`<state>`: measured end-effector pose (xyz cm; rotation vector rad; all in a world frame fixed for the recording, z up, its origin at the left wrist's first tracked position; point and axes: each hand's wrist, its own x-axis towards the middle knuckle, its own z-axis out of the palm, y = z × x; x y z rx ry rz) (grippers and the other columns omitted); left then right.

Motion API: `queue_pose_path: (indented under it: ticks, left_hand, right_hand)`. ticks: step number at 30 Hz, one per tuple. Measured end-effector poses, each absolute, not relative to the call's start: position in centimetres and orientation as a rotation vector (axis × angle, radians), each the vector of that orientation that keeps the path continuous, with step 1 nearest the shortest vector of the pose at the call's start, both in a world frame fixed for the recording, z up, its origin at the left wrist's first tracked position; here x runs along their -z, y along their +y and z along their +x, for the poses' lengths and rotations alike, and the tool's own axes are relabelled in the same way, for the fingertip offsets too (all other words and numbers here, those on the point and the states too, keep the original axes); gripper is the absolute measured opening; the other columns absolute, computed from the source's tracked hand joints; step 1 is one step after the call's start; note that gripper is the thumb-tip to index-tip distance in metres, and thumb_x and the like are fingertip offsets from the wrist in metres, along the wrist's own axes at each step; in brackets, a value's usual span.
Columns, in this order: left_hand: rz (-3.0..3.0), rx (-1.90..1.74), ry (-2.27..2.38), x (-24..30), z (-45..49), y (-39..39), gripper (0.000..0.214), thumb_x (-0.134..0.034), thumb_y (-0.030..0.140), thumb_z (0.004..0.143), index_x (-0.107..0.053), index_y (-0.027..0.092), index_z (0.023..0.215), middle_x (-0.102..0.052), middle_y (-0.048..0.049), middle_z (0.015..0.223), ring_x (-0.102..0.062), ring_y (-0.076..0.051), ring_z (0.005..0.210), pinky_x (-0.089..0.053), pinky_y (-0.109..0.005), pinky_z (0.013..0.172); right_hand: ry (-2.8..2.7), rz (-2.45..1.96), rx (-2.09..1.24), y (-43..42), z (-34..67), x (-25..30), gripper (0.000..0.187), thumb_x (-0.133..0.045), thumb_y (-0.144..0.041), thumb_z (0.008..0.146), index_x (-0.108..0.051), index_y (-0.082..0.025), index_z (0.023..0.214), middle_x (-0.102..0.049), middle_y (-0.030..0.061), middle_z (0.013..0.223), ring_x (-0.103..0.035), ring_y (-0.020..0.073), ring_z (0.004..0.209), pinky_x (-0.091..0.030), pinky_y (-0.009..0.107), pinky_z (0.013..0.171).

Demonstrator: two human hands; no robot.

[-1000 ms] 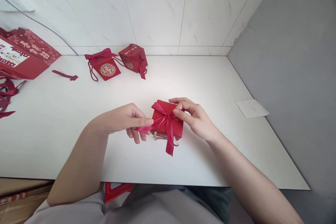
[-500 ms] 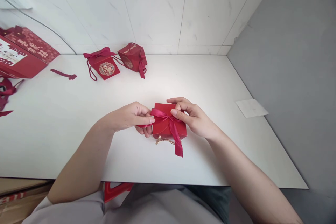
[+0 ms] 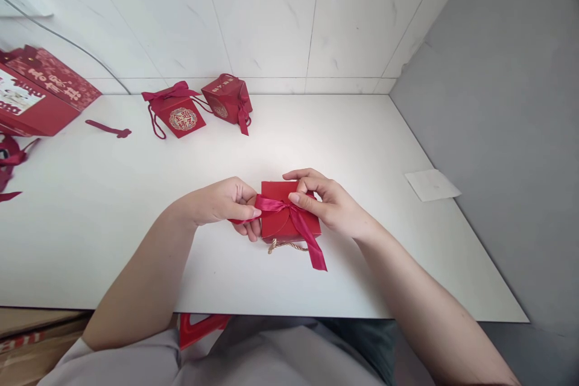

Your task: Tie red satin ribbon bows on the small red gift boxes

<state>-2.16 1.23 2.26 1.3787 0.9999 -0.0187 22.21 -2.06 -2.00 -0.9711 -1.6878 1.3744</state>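
White worktop (image 3: 348, 145): spans the middle of the frame and carries the items below.
Large printed box (image 3: 49, 96): upper left, cut off by the frame edge, well apart from my hands.
Medallion box (image 3: 182, 119): upper left of centre, ribbon across its top; a second ribboned box (image 3: 226, 102) stands just beside it.
Red box (image 3: 279, 224): centre of the frame, between my hands, appears to rest on the worktop.
Stage found: top flaps closed, ribbon (image 3: 307, 232) gathered at the middle of the top. I judge the tie made but the bow unfinished; one tail hangs loose over the near edge.
Right grip (image 3: 332, 208): comes in from lower right, wrist low, index finger bent; thumb and finger appear to pinch the ribbon beside the knot, other fingers beyond the box's edge.
Left grip (image 3: 226, 204): wrist arched, thumb pressed on fingers, pinching ribbon at the box's left side.
Gold cord (image 3: 288, 245): below the box's near edge, untouched.
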Motion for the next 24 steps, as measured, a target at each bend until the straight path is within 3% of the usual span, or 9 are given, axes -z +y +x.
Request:
queue_pose_path:
  ticks: [5,8,11,14,17,19,21,24]
  left_hand:
    - [1.429,0.037,0.945,-2.3,-2.3,1.3,0.015,-0.063,0.029,0.081,-0.073,0.017,0.078,-0.071,-0.0051,0.07,-0.066,-0.016,0.063,-0.051,-0.026,0.058]
    - [1.537,0.069,0.92,-2.4,-2.8,1.3,0.025,-0.065,0.036,0.081,-0.067,0.016,0.067,-0.062,-0.0021,0.06,-0.055,-0.012,0.054,-0.043,-0.025,0.053]
    - [1.63,0.009,0.942,-2.4,-3.0,1.3,0.029,-0.068,0.045,0.079,-0.061,0.017,0.073,-0.056,0.0007,0.062,-0.046,-0.01,0.052,-0.037,-0.025,0.05]
    - [1.779,-0.393,1.073,-2.3,-2.3,1.0,0.029,-0.062,0.048,0.083,-0.058,0.02,0.089,-0.06,-0.001,0.08,-0.053,-0.013,0.065,-0.043,-0.027,0.059]
    - [1.996,-0.782,1.183,-2.0,-0.5,0.0,0.021,-0.064,0.042,0.084,-0.061,0.022,0.093,-0.061,-0.0047,0.103,-0.059,-0.02,0.098,-0.048,-0.034,0.086]
    - [2.097,-0.828,1.168,-1.8,0.8,-0.8,0.015,-0.067,0.036,0.082,-0.065,0.023,0.087,-0.059,-0.0054,0.116,-0.054,-0.024,0.116,-0.042,-0.039,0.103]
    - [2.13,-0.768,1.159,-1.7,1.6,-1.6,0.01,-0.068,0.032,0.081,-0.068,0.023,0.082,-0.057,-0.0053,0.123,-0.052,-0.025,0.121,-0.043,-0.041,0.105]
    - [2.086,-0.682,1.168,-1.6,1.9,-2.0,0.006,-0.067,0.029,0.081,-0.069,0.022,0.081,-0.056,-0.0052,0.126,-0.054,-0.026,0.12,-0.053,-0.037,0.091]
  right_hand:
    - [-1.603,-0.987,-1.421,-1.9,22.2,2.1,0.035,-0.058,-0.044,0.092,-0.055,-0.019,0.067,-0.061,0.0076,0.12,-0.049,0.0231,0.129,-0.04,0.036,0.098]
    - [-1.525,-0.999,-1.453,-1.7,22.3,2.0,0.041,-0.056,-0.048,0.092,-0.056,-0.019,0.064,-0.061,0.0079,0.119,-0.051,0.0236,0.128,-0.041,0.037,0.099]
    - [-1.477,-0.982,-1.469,-1.7,22.4,1.9,0.04,-0.057,-0.048,0.092,-0.058,-0.019,0.064,-0.061,0.0072,0.122,-0.05,0.0233,0.129,-0.041,0.036,0.099]
    - [-1.456,-0.952,-1.467,-1.7,22.4,1.8,0.038,-0.059,-0.046,0.091,-0.059,-0.02,0.064,-0.062,0.0064,0.122,-0.047,0.0229,0.132,-0.039,0.036,0.101]
    - [-1.457,-0.925,-1.448,-1.7,22.3,1.9,0.037,-0.061,-0.044,0.091,-0.059,-0.021,0.063,-0.063,0.0064,0.121,-0.046,0.0227,0.134,-0.039,0.038,0.103]
    - [-1.465,-0.903,-1.434,-1.7,22.3,2.0,0.037,-0.06,-0.043,0.091,-0.06,-0.021,0.061,-0.064,0.0066,0.119,-0.045,0.0227,0.134,-0.039,0.039,0.104]
    - [-1.474,-0.884,-1.425,-1.6,22.4,2.0,0.037,-0.059,-0.041,0.092,-0.06,-0.021,0.061,-0.063,0.0066,0.121,-0.045,0.0227,0.135,-0.039,0.039,0.105]
    - [-1.507,-0.836,-1.454,-1.6,22.8,1.9,0.03,-0.062,-0.035,0.09,-0.057,-0.021,0.064,-0.058,0.0051,0.13,-0.044,0.0232,0.135,-0.039,0.04,0.105]
